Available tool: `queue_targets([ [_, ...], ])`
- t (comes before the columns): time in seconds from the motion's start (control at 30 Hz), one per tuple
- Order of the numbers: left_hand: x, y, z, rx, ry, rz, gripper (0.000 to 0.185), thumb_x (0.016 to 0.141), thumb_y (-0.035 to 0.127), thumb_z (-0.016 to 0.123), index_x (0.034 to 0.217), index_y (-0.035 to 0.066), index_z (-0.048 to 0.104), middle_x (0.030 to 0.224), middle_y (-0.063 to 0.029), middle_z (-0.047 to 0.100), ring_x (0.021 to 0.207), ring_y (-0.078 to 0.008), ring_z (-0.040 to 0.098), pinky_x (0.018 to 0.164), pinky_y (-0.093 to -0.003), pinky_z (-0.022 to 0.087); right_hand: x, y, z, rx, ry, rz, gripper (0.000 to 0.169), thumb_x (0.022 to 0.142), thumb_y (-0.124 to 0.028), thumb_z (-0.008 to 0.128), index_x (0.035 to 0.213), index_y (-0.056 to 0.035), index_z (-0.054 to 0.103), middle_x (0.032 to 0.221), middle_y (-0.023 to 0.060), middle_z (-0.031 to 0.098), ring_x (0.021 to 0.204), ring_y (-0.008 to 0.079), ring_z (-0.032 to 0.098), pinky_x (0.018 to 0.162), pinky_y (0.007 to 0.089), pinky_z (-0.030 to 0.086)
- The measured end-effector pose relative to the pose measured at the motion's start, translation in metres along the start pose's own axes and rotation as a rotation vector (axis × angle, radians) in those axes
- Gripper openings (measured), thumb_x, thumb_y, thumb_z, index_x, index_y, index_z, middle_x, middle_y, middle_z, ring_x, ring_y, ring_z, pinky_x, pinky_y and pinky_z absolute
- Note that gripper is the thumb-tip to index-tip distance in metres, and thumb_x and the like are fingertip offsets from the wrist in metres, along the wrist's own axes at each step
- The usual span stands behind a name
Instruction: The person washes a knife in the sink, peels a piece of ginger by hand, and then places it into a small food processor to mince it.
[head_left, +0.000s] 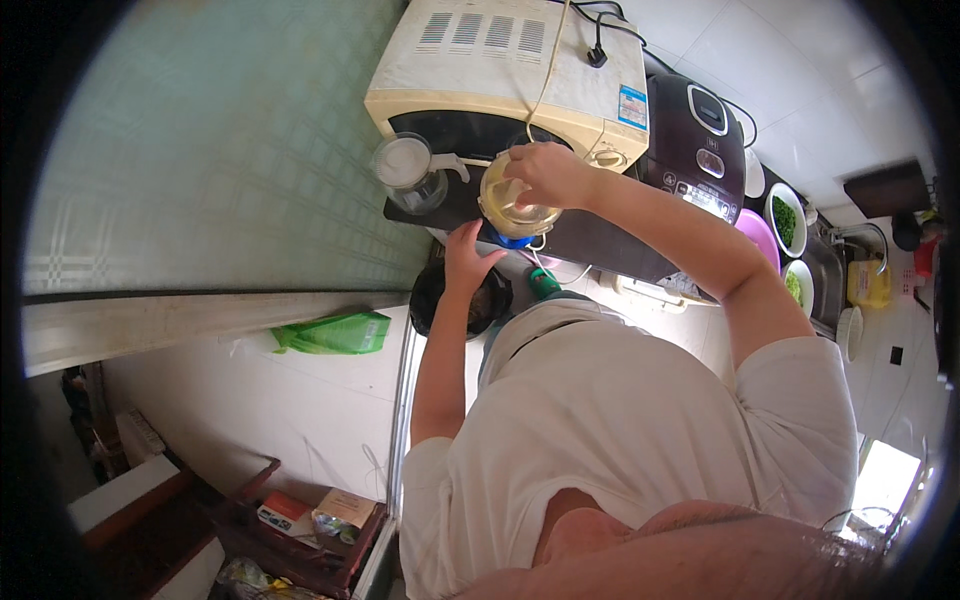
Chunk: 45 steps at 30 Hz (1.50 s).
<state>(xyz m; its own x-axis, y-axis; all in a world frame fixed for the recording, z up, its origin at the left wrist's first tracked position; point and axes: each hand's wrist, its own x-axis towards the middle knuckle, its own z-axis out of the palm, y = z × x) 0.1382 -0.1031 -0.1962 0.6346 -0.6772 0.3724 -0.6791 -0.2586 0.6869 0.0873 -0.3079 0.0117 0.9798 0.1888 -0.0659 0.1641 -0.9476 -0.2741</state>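
Observation:
A round, see-through yellowish container (495, 196) sits on a blue base (513, 241) by the counter's front edge. My right hand (551, 176) is over its top with the fingers bent down. Whether they grip the rim or reach inside I cannot tell. My left hand (469, 259) is just left of the blue base, thumb and fingers spread, with nothing in it. Left of the container stands a clear pitcher (416, 191) with a white lid and handle. A white cord (551, 271) hangs below the base.
Behind the container stands a microwave oven (487, 45), with a loose black plug (597, 56) on top. A dark rice cooker (686, 142) is to the right, before bowls of chopped greens (784, 219) and a sink (829, 270). A black-lined bin (431, 304) is below my left hand.

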Motion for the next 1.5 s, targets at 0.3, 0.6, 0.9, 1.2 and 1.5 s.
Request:
queue_targets([
  [0.3,0.028,0.005,0.012,-0.027,-0.181,-0.143,0.054,0.058,0.022,0.079,0.104,0.004,0.058,0.095,-0.0164,0.060,0.091,-0.0341,0.056,0.080,-0.0417,0.046,-0.008,0.000,0.010,0.009,0.156,0.034,0.034,0.064,-0.024,0.071,0.094,-0.0082,0.066,0.094,0.0092,0.057,0.087,0.0292,0.059,0.072,0.0387,0.048],
  [0.6,0.085,0.108,-0.082,-0.018,-0.047,0.120,0.064,0.066,0.013,0.075,0.122,0.001,0.047,0.119,-0.0183,0.052,0.106,-0.0311,0.053,0.089,-0.0403,0.043,-0.009,0.006,0.019,0.016,0.231,0.044,0.032,0.062,-0.026,0.072,0.091,-0.0134,0.067,0.089,0.0052,0.056,0.090,0.0261,0.058,0.070,0.0388,0.050],
  [0.9,0.111,0.144,-0.069,0.376,-0.282,-0.023,0.064,0.060,0.023,0.079,0.113,-0.001,0.053,0.113,-0.0162,0.059,0.099,-0.0322,0.057,0.085,-0.0411,0.045,-0.003,0.014,0.021,0.019,0.212,0.021,0.034,0.063,-0.026,0.071,0.094,-0.0135,0.066,0.089,0.0088,0.056,0.089,0.0290,0.058,0.068,0.0389,0.051],
  [1.2,0.107,0.135,-0.065,0.404,-0.221,0.005,0.047,0.064,0.023,0.075,0.106,0.006,0.060,0.112,-0.0167,0.059,0.090,-0.0330,0.060,0.074,-0.0407,0.049,0.004,0.020,-0.020,0.023,-0.098,-0.134,0.030,0.059,-0.021,0.072,0.085,-0.0076,0.067,0.080,0.0134,0.062,0.080,0.0333,0.062,0.067,0.0409,0.050],
  [1.5,0.130,0.146,-0.072,0.503,-0.351,-0.004,0.028,0.057,0.020,0.078,0.076,0.004,0.066,0.071,-0.0178,0.062,0.070,-0.0357,0.061,0.062,-0.0435,0.047,0.031,0.021,-0.017,-0.032,-0.156,-0.218,0.031,0.047,-0.020,0.075,0.073,-0.0070,0.067,0.071,0.0111,0.065,0.074,0.0318,0.064,0.065,0.0393,0.050],
])
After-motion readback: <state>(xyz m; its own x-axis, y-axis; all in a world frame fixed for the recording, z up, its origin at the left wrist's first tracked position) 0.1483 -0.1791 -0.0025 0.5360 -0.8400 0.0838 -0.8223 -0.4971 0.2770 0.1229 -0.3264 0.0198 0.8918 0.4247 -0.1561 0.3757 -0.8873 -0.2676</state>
